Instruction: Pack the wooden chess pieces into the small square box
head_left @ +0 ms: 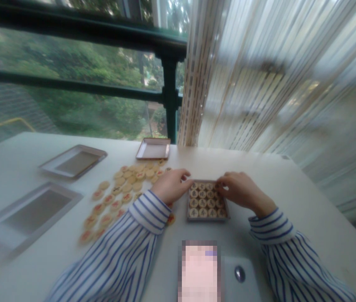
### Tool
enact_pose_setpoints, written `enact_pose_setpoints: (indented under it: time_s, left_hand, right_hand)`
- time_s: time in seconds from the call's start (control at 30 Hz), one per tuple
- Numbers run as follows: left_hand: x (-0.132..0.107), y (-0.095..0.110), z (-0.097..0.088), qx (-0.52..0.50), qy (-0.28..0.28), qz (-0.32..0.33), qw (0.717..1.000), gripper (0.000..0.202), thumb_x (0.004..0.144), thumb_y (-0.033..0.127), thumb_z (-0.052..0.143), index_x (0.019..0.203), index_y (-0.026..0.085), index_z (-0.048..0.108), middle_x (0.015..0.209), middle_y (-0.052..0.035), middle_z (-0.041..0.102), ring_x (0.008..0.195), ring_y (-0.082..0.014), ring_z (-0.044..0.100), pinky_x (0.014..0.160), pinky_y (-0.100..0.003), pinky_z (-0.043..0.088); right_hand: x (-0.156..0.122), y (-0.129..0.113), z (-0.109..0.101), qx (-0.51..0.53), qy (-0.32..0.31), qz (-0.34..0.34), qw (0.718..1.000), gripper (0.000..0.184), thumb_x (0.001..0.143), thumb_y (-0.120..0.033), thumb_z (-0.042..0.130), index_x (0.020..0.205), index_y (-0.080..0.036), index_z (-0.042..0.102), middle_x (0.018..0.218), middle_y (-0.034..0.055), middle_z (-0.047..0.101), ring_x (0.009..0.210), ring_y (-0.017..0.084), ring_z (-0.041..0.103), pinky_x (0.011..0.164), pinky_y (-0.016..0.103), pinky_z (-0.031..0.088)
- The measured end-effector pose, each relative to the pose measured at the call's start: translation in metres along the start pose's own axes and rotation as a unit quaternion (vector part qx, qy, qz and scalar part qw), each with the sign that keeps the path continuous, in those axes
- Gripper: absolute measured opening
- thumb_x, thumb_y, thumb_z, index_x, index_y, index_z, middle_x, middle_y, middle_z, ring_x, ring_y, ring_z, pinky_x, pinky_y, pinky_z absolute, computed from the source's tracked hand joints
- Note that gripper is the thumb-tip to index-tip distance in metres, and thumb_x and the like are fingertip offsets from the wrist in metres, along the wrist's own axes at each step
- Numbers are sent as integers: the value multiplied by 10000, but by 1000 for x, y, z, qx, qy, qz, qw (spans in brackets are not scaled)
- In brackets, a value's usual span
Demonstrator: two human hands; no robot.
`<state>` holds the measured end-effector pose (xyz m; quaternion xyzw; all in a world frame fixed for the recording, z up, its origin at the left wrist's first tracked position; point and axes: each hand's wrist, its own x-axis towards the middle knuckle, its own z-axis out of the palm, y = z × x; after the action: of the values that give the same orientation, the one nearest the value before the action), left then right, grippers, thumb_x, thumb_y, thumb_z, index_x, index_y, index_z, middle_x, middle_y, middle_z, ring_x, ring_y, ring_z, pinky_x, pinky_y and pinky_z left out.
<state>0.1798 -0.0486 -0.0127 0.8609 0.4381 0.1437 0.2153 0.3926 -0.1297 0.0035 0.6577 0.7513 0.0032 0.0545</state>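
Observation:
A small shallow box [208, 219] sits in front of me, with round wooden Chinese chess pieces [202, 203] laid in rows inside, their dark characters facing up. My left hand [172, 185] is at the box's far left corner, fingers curved with a gap between index finger and thumb, and nothing visible between them. At the far right corner, my right hand [242, 189] has its fingertips pinched together over the end of the top row. Those fingertips hide whatever they grip. Many loose chess pieces [127, 196], several with red characters, lie scattered left of my left hand.
Two shallow trays [77, 193] [104, 152] lie on the left of the white table [291, 184], and a smaller tray [169, 156] at its far edge. A pixelated phone-like rectangle [199, 272] and a pale object with a dark oval [240, 274] are nearest me. Strip curtains [196, 84] hang behind.

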Motion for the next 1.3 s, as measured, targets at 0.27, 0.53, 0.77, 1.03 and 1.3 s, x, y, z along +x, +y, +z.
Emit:
enact_pose_setpoints:
  time_s: [0.27, 0.53, 0.77, 1.03, 1.3]
  left_hand:
    - [1, -3, 3, -1, 3, 5, 1000, 438, 791, 503, 441, 1040, 195, 626, 960, -57, 686, 880, -193, 621, 738, -264, 462]
    - [2, -3, 4, 4, 3, 13, 1000, 432, 791, 507, 436, 1020, 196, 630, 954, -60, 686, 880, -198, 620, 735, -269, 463]
    - [1, -3, 2, -2, -9, 3, 1000, 450, 786, 521, 434, 1029, 197, 630, 971, -61, 682, 889, -199, 617, 729, -265, 463]
    - [0, -1, 1, -2, -7, 6, 1000, 444, 788, 515, 434, 1023, 196, 634, 967, -61, 685, 888, -198, 620, 739, -265, 463]
    - [0, -1, 1, 3, -7, 6, 1000, 444, 788, 519, 433, 1025, 200, 633, 963, -61, 683, 884, -201, 618, 729, -268, 467]
  right_hand:
    - [1, 0, 1, -3, -2, -14, 1000, 262, 861, -298, 404, 972, -277, 641, 894, 49, 633, 844, 184, 568, 698, 283, 327]
    - [2, -2, 1, -9, -27, -9, 1000, 265, 859, -260, 397, 979, -274, 633, 915, 49, 621, 850, 182, 564, 702, 284, 322]
    - [1, -3, -1, -12, -44, -11, 999, 274, 869, -260, 382, 991, -274, 628, 931, 52, 612, 863, 176, 557, 718, 281, 322]
    - [1, -4, -4, -11, -49, -9, 999, 258, 875, -257, 399, 989, -271, 630, 930, 56, 611, 863, 181, 570, 706, 286, 333]
    - [0, -3, -5, -9, -38, -3, 999, 263, 878, -276, 394, 955, -259, 645, 909, 59, 614, 856, 188, 568, 711, 296, 329]
